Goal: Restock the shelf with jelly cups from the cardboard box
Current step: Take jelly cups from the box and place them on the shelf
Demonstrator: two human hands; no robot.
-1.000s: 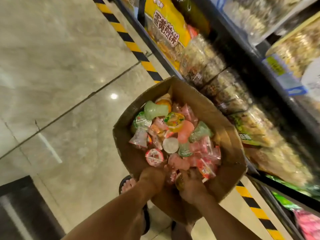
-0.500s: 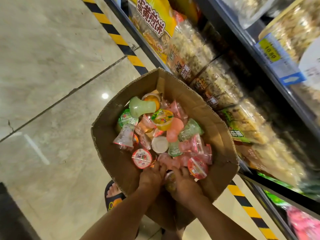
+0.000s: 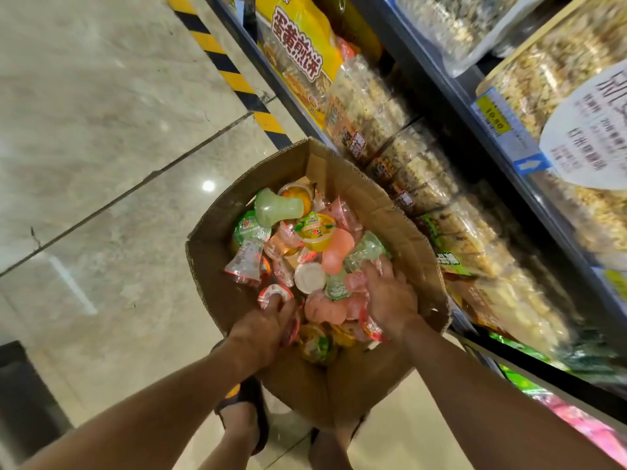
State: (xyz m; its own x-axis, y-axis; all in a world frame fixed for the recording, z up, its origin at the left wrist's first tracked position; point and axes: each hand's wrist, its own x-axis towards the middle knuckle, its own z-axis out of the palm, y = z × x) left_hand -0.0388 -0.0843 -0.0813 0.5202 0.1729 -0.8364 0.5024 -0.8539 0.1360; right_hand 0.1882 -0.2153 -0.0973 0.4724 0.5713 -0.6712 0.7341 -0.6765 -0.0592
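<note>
An open cardboard box [image 3: 217, 266] stands on the floor by the shelf [image 3: 451, 86], filled with several jelly cups [image 3: 315, 234] in green, pink, yellow and white. Both my hands are inside it at the near side of the pile. My left hand [image 3: 268, 322] curls its fingers over a red-lidded jelly cup [image 3: 273, 293]. My right hand [image 3: 390, 298] lies spread on the pink cups, its fingertips touching a green cup [image 3: 368, 251]. The cups beneath both palms are hidden.
The shelf on the right holds bagged snacks [image 3: 366, 110] and a yellow packet [image 3: 298, 52], with price tags [image 3: 492, 113] on its edge. Yellow-black tape [image 3: 234, 79] runs along the shelf base. My sandalled foot [image 3: 244, 418] stands under the box on the marble floor [image 3: 101, 130].
My hands, pressed together at the near edge of the pile, have moved apart and deeper among the cups. The right hand reached forward to the green cup. The view shifted slightly.
</note>
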